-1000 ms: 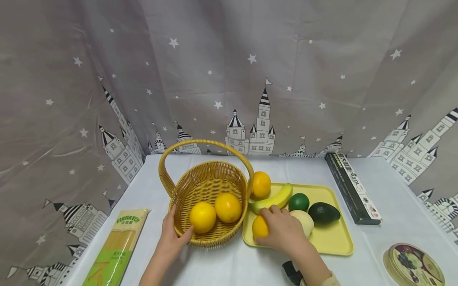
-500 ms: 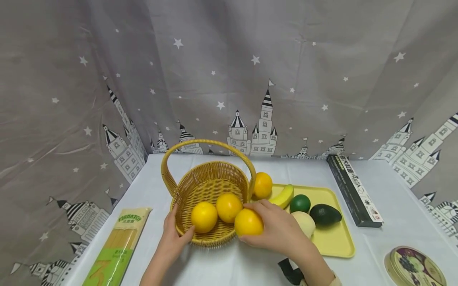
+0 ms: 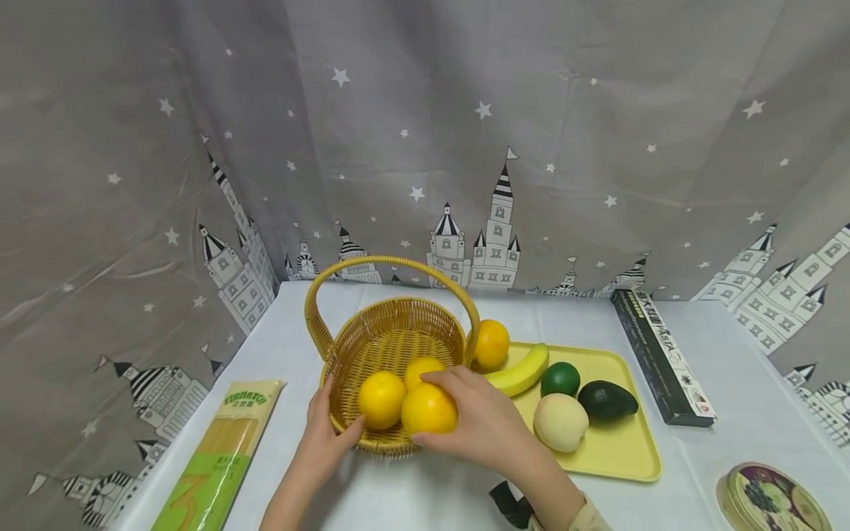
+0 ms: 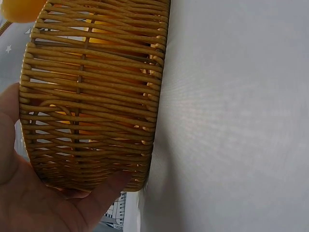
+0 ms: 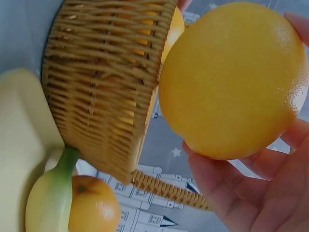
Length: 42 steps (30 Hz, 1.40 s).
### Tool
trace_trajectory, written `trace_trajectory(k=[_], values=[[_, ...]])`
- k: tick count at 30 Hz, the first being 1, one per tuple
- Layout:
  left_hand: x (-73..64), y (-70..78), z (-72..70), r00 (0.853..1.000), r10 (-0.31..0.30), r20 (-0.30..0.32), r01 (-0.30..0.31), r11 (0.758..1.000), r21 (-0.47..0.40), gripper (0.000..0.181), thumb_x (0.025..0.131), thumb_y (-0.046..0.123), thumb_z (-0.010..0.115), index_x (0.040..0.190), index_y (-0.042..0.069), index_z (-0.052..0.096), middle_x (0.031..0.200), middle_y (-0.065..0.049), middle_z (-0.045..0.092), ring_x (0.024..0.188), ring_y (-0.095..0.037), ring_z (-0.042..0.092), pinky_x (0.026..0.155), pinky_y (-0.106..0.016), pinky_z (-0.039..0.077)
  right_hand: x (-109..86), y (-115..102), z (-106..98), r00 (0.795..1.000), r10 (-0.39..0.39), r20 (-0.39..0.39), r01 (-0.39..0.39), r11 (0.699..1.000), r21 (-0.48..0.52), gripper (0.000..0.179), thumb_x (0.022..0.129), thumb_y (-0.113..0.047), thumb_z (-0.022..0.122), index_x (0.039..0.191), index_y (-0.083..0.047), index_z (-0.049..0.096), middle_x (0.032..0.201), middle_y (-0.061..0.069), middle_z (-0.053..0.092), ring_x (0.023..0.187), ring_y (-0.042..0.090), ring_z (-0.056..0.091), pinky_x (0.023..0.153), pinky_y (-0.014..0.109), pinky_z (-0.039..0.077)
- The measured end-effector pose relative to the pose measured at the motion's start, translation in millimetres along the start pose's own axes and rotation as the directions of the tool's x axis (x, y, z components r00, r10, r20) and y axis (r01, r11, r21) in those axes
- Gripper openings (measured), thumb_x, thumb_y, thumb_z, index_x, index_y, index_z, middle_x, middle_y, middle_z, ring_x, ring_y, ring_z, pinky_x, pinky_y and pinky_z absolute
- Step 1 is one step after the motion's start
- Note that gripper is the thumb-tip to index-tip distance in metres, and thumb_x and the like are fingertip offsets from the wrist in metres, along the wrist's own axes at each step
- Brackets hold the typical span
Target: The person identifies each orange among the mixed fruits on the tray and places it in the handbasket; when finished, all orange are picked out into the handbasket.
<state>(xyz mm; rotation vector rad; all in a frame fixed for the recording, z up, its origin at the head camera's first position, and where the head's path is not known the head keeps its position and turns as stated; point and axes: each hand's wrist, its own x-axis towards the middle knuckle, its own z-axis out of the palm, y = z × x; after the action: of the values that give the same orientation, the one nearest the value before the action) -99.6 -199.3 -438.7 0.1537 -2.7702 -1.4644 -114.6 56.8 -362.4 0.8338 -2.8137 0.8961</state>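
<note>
A round wicker basket (image 3: 380,352) with a tall arched handle stands at the middle of the table. My left hand (image 3: 324,441) holds its near left side, thumb at the rim and a finger against the woven outer wall (image 4: 96,96). In my right hand (image 3: 488,422) is an orange (image 5: 234,79), gripped between thumb and fingers at the basket's near right rim. Inside the basket lies another orange (image 3: 381,399). A further orange (image 3: 422,367) behind it is partly hidden by the held one.
Right of the basket, a yellow tray (image 3: 631,442) bears a banana (image 3: 524,375), a green round fruit (image 3: 560,378), an avocado (image 3: 607,400) and a pale peach (image 3: 561,422). Another orange (image 3: 492,343) sits behind. Spaghetti pack (image 3: 219,450), black pasta box (image 3: 664,361) and round tin (image 3: 773,498) lie around.
My right hand has lifted the orange from the tray and carried it left to the basket's near right rim. My left hand keeps its place on the basket.
</note>
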Motion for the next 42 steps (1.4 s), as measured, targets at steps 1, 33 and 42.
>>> trace_trajectory(k=[1,33,42], values=[[0.4,0.3,-0.1,1.0,0.004,0.0,-0.004,1.0,0.002,0.091,0.091,0.024,0.063,0.153,0.001,0.001,0.153,-0.032,0.002,0.138,-0.052,0.012,0.106,-0.063,0.018,1.0,-1,1,1.0,-0.003,-0.002,0.003,1.0,-0.003,0.068,0.072,-0.06,0.073,0.128,-0.024,0.059,0.12,-0.005,0.058,0.101,0.014,0.057,0.08,0.038,0.051],[-3.1,1.3,-0.8,1.0,0.014,-0.011,-0.014,0.999,-0.03,0.091,0.09,0.023,0.064,0.154,0.003,0.003,0.153,-0.03,0.004,0.138,-0.051,0.015,0.107,-0.063,0.02,19.8,-3,47,0.999,-0.014,-0.052,0.01,0.997,-0.075,0.073,0.073,-0.053,0.078,0.133,-0.02,0.055,0.127,0.004,0.054,0.105,0.026,0.054,0.08,0.042,0.051],[-3.1,3.0,-1.1,1.0,0.009,-0.009,-0.01,1.0,-0.017,0.089,0.091,0.021,0.063,0.154,0.002,0.002,0.153,-0.031,0.005,0.137,-0.052,0.016,0.107,-0.062,0.021,21.7,3,58,1.0,0.002,-0.029,-0.005,0.992,-0.125,0.073,0.074,-0.056,0.076,0.132,-0.016,0.056,0.126,0.005,0.056,0.109,0.027,0.054,0.084,0.044,0.05]])
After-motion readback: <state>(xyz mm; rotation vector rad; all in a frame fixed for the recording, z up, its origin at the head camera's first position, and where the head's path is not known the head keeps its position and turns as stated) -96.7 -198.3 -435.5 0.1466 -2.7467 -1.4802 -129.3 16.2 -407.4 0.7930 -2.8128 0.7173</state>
